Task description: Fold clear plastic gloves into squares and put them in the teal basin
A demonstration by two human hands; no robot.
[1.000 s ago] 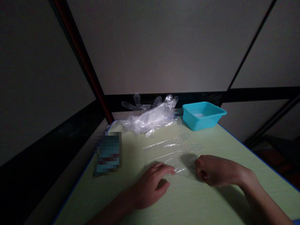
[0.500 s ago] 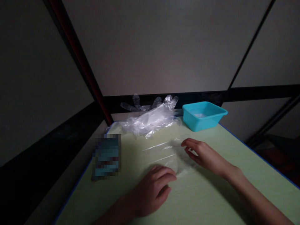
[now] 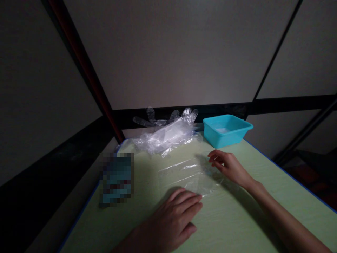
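Note:
A thin transparent plastic glove (image 3: 184,175) lies flat on the pale green table (image 3: 263,211). At its near edge my left hand (image 3: 179,214) rests palm down with its fingers spread a little, holding nothing. My right hand (image 3: 228,167) is over the far right part of the glove, fingers bent and apart, with nothing seen between them. Behind both hands, a crumpled pile of clear plastic gloves (image 3: 168,135) sits at the table's back edge, some of its fingers sticking up.
A turquoise plastic basin (image 3: 226,135) stands at the back right corner. On the left edge lies a blurred-out bluish item (image 3: 118,179). Close behind the table rises a grey panelled wall (image 3: 184,56) with a dark band.
My left hand has flattened, its fingers stretching further to the right. My right hand has shifted slightly right and up. The view has moved a little.

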